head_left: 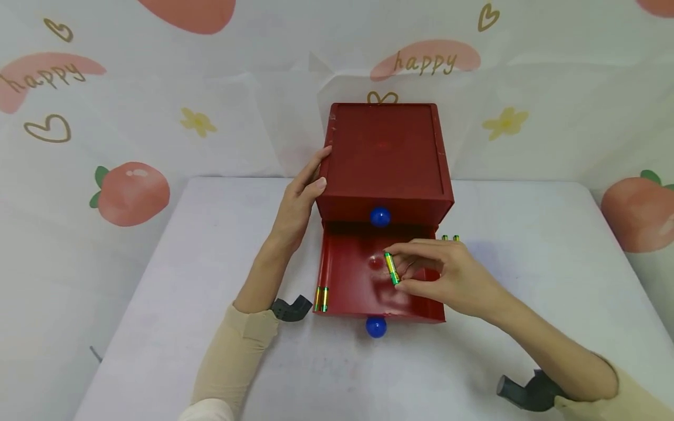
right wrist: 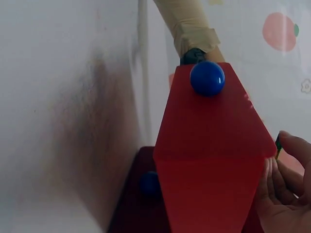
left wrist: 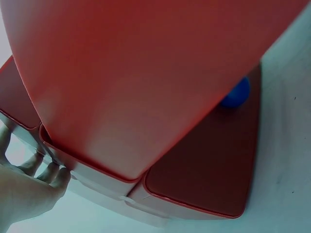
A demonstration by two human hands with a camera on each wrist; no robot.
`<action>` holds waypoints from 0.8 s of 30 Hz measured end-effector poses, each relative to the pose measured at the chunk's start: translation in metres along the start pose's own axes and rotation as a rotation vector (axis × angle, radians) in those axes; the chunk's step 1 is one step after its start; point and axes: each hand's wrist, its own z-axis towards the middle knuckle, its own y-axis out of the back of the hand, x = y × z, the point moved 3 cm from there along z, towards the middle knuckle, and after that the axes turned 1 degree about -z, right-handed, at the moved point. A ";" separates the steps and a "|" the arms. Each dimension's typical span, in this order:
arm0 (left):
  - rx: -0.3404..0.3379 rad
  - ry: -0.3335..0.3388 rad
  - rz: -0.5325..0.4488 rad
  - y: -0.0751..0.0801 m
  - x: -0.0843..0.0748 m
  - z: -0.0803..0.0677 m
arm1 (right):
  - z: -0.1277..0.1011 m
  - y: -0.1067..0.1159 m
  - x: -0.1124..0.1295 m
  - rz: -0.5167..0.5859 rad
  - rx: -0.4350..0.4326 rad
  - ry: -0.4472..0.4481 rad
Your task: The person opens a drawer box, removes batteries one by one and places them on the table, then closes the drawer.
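A red drawer cabinet (head_left: 387,152) with round blue knobs stands on the table, one drawer (head_left: 353,292) pulled out. My left hand (head_left: 295,207) lies against the cabinet's left side, fingers along the wall; the left wrist view shows its fingertips (left wrist: 60,177) at the side edges. Over the open drawer, my right hand (head_left: 453,275) pinches a green and gold battery (head_left: 392,269) between thumb and fingers, tilted. Two similar batteries (head_left: 321,299) sit side by side in the drawer's front left corner. In the right wrist view the drawer's front hides part of the drawer's inside.
Ends of two more batteries (head_left: 450,238) show just right of the cabinet, partly hidden behind the right hand. A closed drawer with a blue knob (right wrist: 149,183) lies below the open one. A patterned backdrop (head_left: 253,128) hangs behind the white table (head_left: 221,245).
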 end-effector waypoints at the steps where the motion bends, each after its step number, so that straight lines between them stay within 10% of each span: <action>1: 0.001 0.001 0.001 0.000 0.000 0.000 | -0.002 0.002 0.000 0.002 -0.007 0.002; 24: -0.025 -0.012 0.047 -0.001 0.000 -0.001 | -0.034 0.035 -0.022 -0.044 -0.054 -0.071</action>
